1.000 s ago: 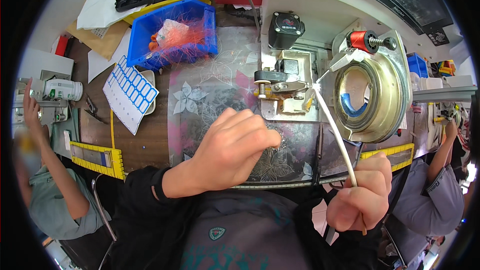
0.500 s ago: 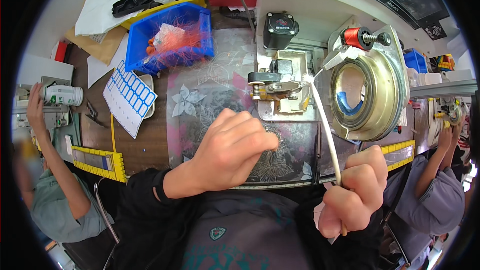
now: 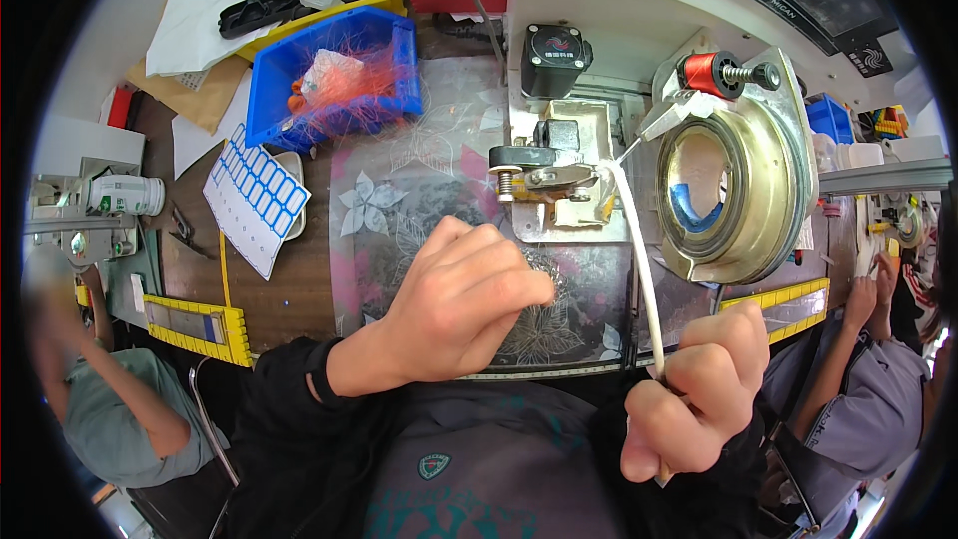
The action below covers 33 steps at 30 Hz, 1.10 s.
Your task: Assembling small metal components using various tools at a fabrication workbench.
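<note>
Gripping long thin white flexible cord in right hand, running forward-left from there to small grey metal clamp. Curling left hand over flower-patterned grey table cover; can't tell if holding anything there. See wide brass-coloured metal ring forward of right hand.

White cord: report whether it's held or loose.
Held: the right hand curls around the lower part of the white cord.
</note>
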### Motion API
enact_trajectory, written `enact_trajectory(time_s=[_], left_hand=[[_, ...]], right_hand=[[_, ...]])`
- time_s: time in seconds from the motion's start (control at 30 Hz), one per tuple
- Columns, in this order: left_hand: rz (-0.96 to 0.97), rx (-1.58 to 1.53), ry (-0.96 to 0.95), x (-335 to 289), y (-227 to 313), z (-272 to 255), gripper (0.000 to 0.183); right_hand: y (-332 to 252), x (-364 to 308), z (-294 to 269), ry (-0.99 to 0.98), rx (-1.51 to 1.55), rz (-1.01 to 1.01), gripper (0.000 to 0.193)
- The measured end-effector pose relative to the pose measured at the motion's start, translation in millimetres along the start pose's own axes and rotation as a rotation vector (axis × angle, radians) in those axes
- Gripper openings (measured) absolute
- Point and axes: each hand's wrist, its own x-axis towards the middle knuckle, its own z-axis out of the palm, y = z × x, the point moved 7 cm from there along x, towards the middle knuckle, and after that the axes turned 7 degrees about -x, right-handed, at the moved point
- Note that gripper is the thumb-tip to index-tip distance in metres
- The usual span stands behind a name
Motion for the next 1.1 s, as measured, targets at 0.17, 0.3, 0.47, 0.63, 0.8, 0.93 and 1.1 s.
enact_trajectory(time_s=[0.17, 0.3, 0.47, 0.63, 0.8, 0.93, 1.1], left_hand=[[-0.005, 0.021, 0.005, 0.0, 1.6, -4.6, 0.02], [0.012, 0.004, 0.005, 0.7, 0.0, -1.0, 0.02], [0.005, 0.019, -0.002, 0.0, 1.4, -0.6, 0.02], [-0.009, 0.003, 0.004, 0.2, 2.1, -1.0, 0.028], [-0.004, -0.003, 0.008, -1.5, 0.1, 0.2, 0.028], [-0.003, -0.005, 0.012, -2.0, 0.5, 0.5, 0.028], [0.011, -0.008, 0.02, -1.3, 4.6, 0.2, 0.028]], right_hand=[[-1.1, -1.9, -6.4, -0.04, 0.009, -0.027, 0.046], [-1.6, -8.3, -6.4, -0.101, 0.044, -0.022, 0.042], [1.9, -20.6, 40.2, -0.316, 0.072, 0.148, 0.018], [18.9, -41.8, 78.3, -0.356, -0.039, 0.298, 0.016], [29.8, -39.4, 86.6, -0.387, -0.09, 0.331, 0.018], [31.2, -36.8, 95.5, -0.394, -0.062, 0.307, 0.017], [39.6, -39.9, 98.0, -0.285, -0.016, 0.354, 0.013]])
